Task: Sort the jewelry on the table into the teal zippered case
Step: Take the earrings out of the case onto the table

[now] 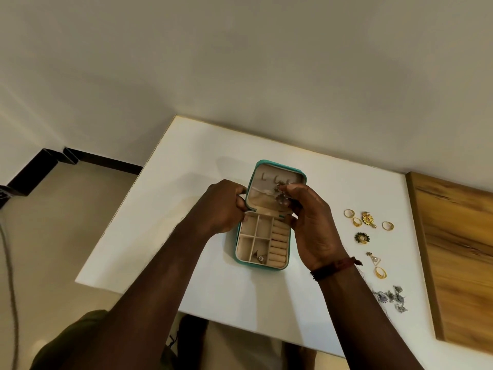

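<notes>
Resting on the white table (202,276), the open teal case (241,259) holds one ring (261,258) in a near compartment. Left hand (222,206) pinches the lid's edge; right hand (310,222) fingers close around a small dangling piece (281,200) against the lid. Loose jewelry (369,228) lies right.

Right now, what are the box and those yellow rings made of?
The teal zippered case looks like smooth faux leather outside, with a soft, matte beige lining like velvet inside. The rings look like shiny gold-coloured metal, since they glint; real gold or plating, I cannot tell. The table looks like a smooth white laminate.
</notes>
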